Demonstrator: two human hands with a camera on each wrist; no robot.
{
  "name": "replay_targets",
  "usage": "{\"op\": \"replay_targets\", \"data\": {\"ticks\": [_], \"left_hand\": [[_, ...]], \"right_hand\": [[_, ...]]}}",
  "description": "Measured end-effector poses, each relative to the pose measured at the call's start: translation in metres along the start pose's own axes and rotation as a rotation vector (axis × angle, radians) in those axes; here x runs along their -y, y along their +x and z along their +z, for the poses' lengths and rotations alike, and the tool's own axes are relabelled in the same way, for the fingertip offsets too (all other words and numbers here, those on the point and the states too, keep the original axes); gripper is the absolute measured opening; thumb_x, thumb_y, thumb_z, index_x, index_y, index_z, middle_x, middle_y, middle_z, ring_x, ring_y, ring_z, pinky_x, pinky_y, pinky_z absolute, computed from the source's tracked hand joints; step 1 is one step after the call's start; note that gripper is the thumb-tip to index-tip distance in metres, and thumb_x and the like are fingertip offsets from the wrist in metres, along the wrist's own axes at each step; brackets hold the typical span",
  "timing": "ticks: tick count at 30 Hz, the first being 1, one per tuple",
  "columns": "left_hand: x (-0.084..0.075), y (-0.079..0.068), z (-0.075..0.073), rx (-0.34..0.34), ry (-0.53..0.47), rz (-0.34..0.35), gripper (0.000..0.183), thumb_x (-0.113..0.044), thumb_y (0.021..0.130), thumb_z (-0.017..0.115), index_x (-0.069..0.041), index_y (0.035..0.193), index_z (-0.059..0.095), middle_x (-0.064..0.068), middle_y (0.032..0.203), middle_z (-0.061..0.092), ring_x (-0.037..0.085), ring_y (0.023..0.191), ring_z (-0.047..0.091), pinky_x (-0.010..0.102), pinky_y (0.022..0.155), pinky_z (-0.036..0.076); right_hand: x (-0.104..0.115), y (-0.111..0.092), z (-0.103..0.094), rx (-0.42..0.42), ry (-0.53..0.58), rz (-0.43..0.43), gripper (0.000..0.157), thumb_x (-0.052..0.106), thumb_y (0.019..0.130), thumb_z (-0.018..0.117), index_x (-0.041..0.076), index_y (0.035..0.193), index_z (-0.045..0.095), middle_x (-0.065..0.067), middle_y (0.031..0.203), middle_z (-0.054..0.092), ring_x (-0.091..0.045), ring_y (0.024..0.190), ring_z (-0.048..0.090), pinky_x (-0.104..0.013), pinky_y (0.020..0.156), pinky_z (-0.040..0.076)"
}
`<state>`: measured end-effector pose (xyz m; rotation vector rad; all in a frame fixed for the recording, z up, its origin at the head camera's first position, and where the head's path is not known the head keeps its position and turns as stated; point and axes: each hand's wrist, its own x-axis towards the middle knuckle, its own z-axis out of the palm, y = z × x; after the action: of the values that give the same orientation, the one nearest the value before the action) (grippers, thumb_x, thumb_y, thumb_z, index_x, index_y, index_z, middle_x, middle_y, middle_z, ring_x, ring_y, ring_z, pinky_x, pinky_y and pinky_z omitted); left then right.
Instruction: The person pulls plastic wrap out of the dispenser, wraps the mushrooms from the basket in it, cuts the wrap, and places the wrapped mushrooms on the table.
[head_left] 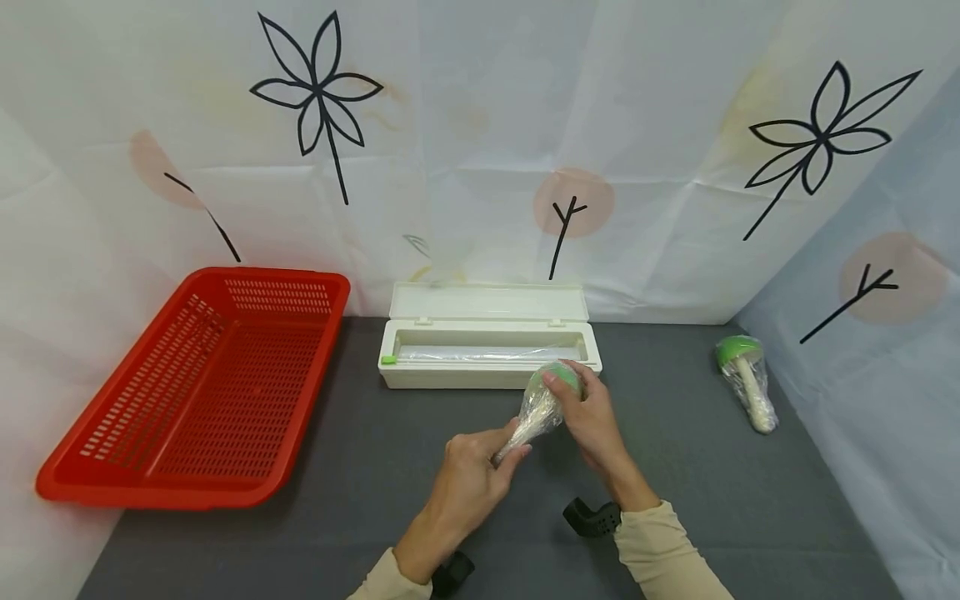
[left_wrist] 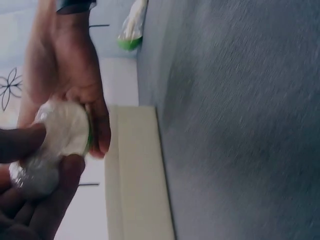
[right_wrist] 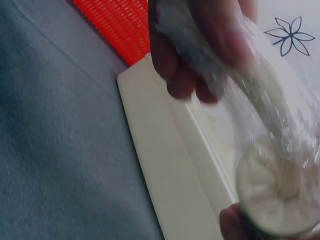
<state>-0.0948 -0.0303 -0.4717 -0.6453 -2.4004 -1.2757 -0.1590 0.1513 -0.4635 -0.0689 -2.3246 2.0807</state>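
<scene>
Between my hands, in front of the white box, is a toy mushroom [head_left: 540, 410] with a green cap and pale stem, wrapped in clear, crinkled plastic film. My left hand [head_left: 474, 473] pinches the stem end through the film. On the cap, my right hand [head_left: 591, 421] grips with thumb and fingers. The left wrist view shows the cap's pale underside [left_wrist: 70, 127] near the right fingers. In the right wrist view, film [right_wrist: 295, 107] stands loosely around the stem, and the left thumb presses on its end.
Behind my hands stands the white film box [head_left: 442, 379], lid [head_left: 487, 302] up, with a clear film roll [head_left: 480, 354] inside and a green slider at its left. A red basket [head_left: 341, 296] is at left. Another wrapped green-capped mushroom [head_left: 752, 387] lies at far right.
</scene>
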Motion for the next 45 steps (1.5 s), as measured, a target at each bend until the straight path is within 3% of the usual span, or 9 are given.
{"op": "replay_targets", "data": {"ticks": [10,17,21,24,27,30,33,39,45], "left_hand": [[0.002,-0.007,-0.006,0.076,-0.008,-0.015,0.054,-0.037,0.086,0.082,0.000,0.123,0.071,0.013,0.116,0.073,0.021,0.105,0.071,0.034,0.083,0.058],[0.030,-0.009,-0.073,-0.278,0.202,-0.109,0.044,-0.013,0.080,0.088,0.004,0.117,0.073,0.019,0.112,0.073,0.034,0.102,0.071,0.049,0.082,0.058],[0.041,-0.015,-0.116,-0.425,0.262,-0.178,0.045,-0.008,0.080,0.087,0.004,0.121,0.072,0.019,0.115,0.073,0.036,0.107,0.069,0.024,0.094,0.051],[0.044,-0.020,-0.138,-0.479,0.281,-0.244,0.046,-0.008,0.082,0.086,0.002,0.125,0.071,0.017,0.119,0.072,0.037,0.112,0.067,0.025,0.101,0.046],[0.048,-0.023,-0.153,-0.515,0.323,-0.290,0.050,-0.008,0.082,0.086,0.002,0.128,0.069,0.019,0.122,0.070,0.040,0.110,0.067,0.051,0.094,0.051],[0.053,-0.028,-0.164,-0.517,0.398,-0.308,0.054,-0.012,0.081,0.087,0.001,0.130,0.068,0.023,0.123,0.068,0.025,0.067,0.069,0.038,0.068,0.058],[0.059,-0.033,-0.170,-0.488,0.467,-0.332,0.056,-0.016,0.081,0.088,0.001,0.130,0.067,0.025,0.122,0.068,0.006,0.037,0.031,0.026,0.040,0.032],[0.065,-0.042,-0.177,-0.390,0.520,-0.422,0.057,-0.021,0.082,0.087,0.005,0.129,0.067,0.026,0.087,0.071,0.007,0.043,0.012,0.026,0.037,0.017],[0.070,-0.049,-0.177,-0.347,0.536,-0.477,0.053,-0.023,0.083,0.085,0.005,0.125,0.069,0.001,0.045,0.042,0.008,0.042,0.012,0.025,0.037,0.018]], "right_hand": [[0.003,-0.004,-0.009,0.054,-0.095,0.044,0.048,0.024,0.100,0.066,-0.003,0.139,0.056,-0.022,0.120,0.061,-0.019,0.091,0.061,-0.030,0.079,0.052],[-0.003,-0.008,-0.025,0.116,-0.240,0.043,0.048,0.026,0.098,0.071,0.002,0.137,0.059,-0.016,0.111,0.065,-0.020,0.087,0.061,-0.035,0.075,0.051],[-0.008,-0.008,-0.036,0.185,-0.331,0.051,0.051,0.025,0.094,0.075,-0.001,0.135,0.059,-0.014,0.100,0.065,-0.021,0.079,0.061,-0.035,0.067,0.052],[-0.013,-0.007,-0.041,0.214,-0.420,0.072,0.059,0.026,0.090,0.079,-0.002,0.137,0.057,-0.014,0.097,0.064,-0.021,0.074,0.061,-0.035,0.063,0.052],[-0.020,-0.006,-0.040,0.225,-0.525,0.075,0.066,0.030,0.088,0.080,-0.002,0.139,0.055,-0.013,0.096,0.065,-0.019,0.072,0.061,-0.035,0.059,0.052],[-0.023,-0.007,-0.035,0.231,-0.598,0.062,0.070,0.033,0.085,0.082,-0.002,0.140,0.056,-0.013,0.098,0.066,-0.018,0.071,0.061,-0.034,0.058,0.051],[-0.024,-0.010,-0.030,0.244,-0.636,0.032,0.072,0.033,0.085,0.083,-0.004,0.140,0.055,-0.016,0.105,0.065,-0.019,0.074,0.061,-0.034,0.060,0.051],[-0.025,-0.012,-0.027,0.235,-0.712,-0.028,0.071,0.033,0.083,0.084,-0.002,0.139,0.056,-0.022,0.116,0.059,-0.028,0.088,0.059,-0.040,0.067,0.051],[-0.025,-0.013,-0.030,0.232,-0.733,-0.045,0.079,0.037,0.084,0.083,0.000,0.145,0.051,-0.027,0.134,0.055,-0.044,0.118,0.056,-0.059,0.091,0.047]]}}
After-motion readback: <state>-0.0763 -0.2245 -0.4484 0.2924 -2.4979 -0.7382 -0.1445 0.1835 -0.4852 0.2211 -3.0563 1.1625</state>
